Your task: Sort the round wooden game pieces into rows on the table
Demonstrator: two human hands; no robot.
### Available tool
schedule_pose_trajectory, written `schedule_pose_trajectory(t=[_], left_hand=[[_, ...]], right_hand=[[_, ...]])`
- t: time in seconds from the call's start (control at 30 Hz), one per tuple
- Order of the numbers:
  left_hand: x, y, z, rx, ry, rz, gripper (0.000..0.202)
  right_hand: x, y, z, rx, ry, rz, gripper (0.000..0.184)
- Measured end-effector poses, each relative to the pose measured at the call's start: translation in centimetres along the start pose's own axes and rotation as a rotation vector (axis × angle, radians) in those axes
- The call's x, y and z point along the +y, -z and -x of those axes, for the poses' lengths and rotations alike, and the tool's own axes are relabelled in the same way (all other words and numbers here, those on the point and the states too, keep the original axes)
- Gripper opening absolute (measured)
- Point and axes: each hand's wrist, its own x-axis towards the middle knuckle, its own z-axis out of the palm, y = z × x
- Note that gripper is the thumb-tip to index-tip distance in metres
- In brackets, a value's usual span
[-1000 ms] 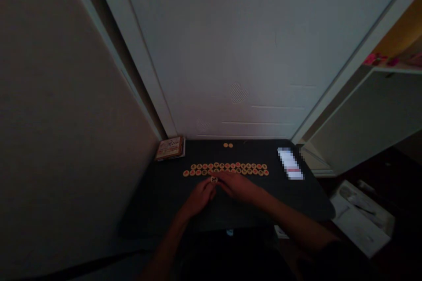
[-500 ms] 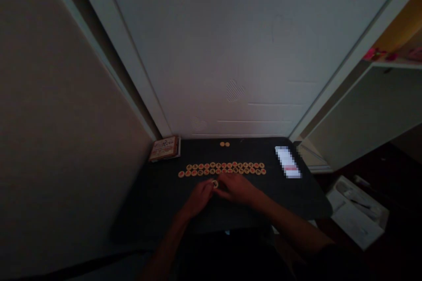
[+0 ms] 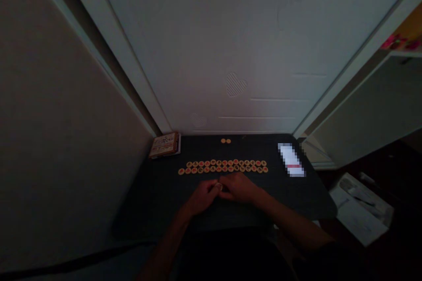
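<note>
Two rows of small round wooden game pieces (image 3: 224, 167) with red and dark marks lie across a black table (image 3: 158, 193). My left hand (image 3: 201, 196) and my right hand (image 3: 240, 187) meet just in front of the rows, fingers curled. Between their fingertips sits one round piece (image 3: 218, 185), pinched by both hands. Two more pieces (image 3: 226, 141) lie apart at the table's far edge.
A small printed box (image 3: 164, 145) lies at the table's back left corner. A white blurred-out card (image 3: 290, 160) lies at the back right. A white wall panel rises behind the table. White objects (image 3: 361, 208) lie on the floor to the right.
Both hands drew back slightly toward me with the single piece, which moved away from the front row. The view shifted a little.
</note>
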Motion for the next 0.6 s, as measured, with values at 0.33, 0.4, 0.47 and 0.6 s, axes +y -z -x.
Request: schedule_pose_trajectory(t=[0.33, 0.4, 0.47, 0.6], left_hand=[[0.46, 0.01, 0.01, -0.026, 0.016, -0.025, 0.033], [0.42, -0.06, -0.06, -0.022, 0.018, -0.043, 0.034], [0.23, -0.17, -0.17, -0.014, 0.032, -0.066, 0.035], [-0.12, -0.37, -0.37, -0.003, 0.033, -0.087, 0.039]], right_hand=[[0.55, -0.69, 0.08, -0.011, 0.022, 0.01, 0.021], [0.65, -0.64, 0.04, -0.015, 0.017, 0.01, 0.021], [0.78, -0.6, -0.01, -0.012, 0.005, 0.005, 0.021], [1.06, -0.81, -0.02, -0.007, -0.042, -0.038, 0.023]])
